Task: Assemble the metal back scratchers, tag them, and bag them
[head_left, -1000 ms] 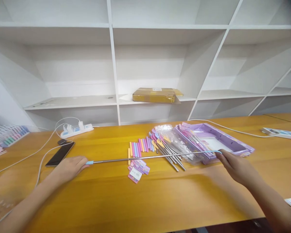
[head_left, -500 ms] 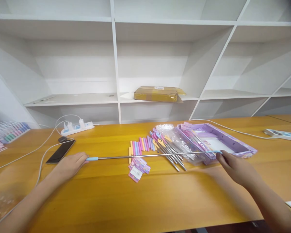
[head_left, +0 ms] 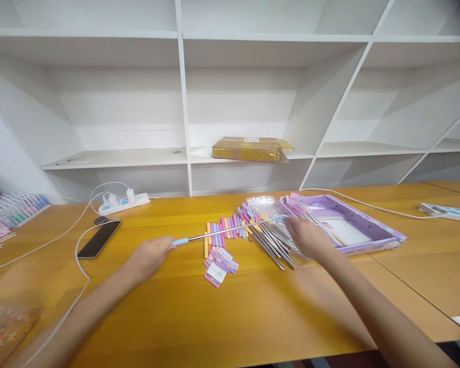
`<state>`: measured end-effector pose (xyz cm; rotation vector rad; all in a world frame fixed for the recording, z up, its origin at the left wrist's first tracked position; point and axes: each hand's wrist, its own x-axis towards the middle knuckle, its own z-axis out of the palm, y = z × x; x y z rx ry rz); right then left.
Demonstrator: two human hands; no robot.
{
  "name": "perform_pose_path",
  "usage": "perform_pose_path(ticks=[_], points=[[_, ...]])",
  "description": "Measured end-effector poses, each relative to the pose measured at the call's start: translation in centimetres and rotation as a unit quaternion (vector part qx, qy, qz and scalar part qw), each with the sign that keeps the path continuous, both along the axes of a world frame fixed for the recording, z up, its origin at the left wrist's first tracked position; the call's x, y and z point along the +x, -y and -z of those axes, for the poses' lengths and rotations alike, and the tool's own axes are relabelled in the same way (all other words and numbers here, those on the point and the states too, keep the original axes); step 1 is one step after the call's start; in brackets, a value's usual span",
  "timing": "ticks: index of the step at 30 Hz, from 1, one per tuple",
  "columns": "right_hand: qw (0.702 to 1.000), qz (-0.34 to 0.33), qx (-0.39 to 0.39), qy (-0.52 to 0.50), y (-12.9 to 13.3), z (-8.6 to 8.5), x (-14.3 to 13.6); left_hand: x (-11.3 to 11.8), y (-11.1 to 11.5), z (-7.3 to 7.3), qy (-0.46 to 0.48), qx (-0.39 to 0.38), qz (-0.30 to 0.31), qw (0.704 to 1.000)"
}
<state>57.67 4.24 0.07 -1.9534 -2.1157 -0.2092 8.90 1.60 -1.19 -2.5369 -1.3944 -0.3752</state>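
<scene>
My left hand is closed round the light blue handle of a telescopic back scratcher. Its thin steel rod runs up to the right, over the other items. At the far end my right hand grips its light blue head, which the fingers partly hide. Below the rod lies a row of short pastel grips in yellow, pink, blue and purple. A heap of steel rods with coloured claw heads is beside them. Small purple cards, one with a white label, lie in front.
Clear plastic wrapping and a purple open box lie right of the heap. At left are a phone, a white power strip with cables and a rack of pastel items. A taped carton rests on the shelf.
My hands have come closer together, the left moving right and the right moving left. The back scratcher's rod is now much shorter and tilts up to the right.
</scene>
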Motion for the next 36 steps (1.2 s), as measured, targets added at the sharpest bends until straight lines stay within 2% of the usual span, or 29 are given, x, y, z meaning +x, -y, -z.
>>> perform_pose_path(ticks=[3, 4, 7, 13, 18, 22, 27, 31, 36], points=[[0.994, -0.090, -0.035, 0.050, 1.2, 0.2, -8.1, 4.2, -0.1, 0.6, 0.000, -0.013, 0.023, 1.000], [0.994, -0.080, -0.030, 0.061, 1.7, 0.3, -10.2, 5.3, -0.1, 0.9, 0.007, -0.009, 0.024, 1.000], [0.995, -0.072, -0.033, 0.062, 3.1, 0.2, -13.4, 7.0, 0.5, 1.8, 0.039, 0.001, 0.031, 0.999], [0.995, -0.060, -0.025, 0.073, 5.3, -0.6, -12.5, 7.2, 1.7, 2.9, 0.087, -0.007, 0.071, 0.994], [0.994, -0.072, -0.011, 0.079, 5.9, -0.4, -12.0, 6.6, 0.8, 3.0, 0.060, -0.042, 0.084, 0.994], [0.990, -0.137, -0.012, 0.040, 5.5, -0.5, -10.9, 5.8, 0.3, 2.1, 0.014, -0.076, 0.074, 0.994], [0.979, -0.202, -0.033, -0.001, 5.5, -1.5, -9.7, 5.4, 1.0, 1.3, -0.002, -0.114, 0.078, 0.990], [0.968, -0.244, -0.053, 0.000, 5.8, -1.9, -9.4, 5.4, 1.5, 1.1, -0.008, -0.118, 0.084, 0.990], [0.954, -0.295, -0.044, 0.013, 5.9, -1.4, -9.0, 5.3, 1.4, 0.9, -0.008, -0.097, 0.111, 0.989]])
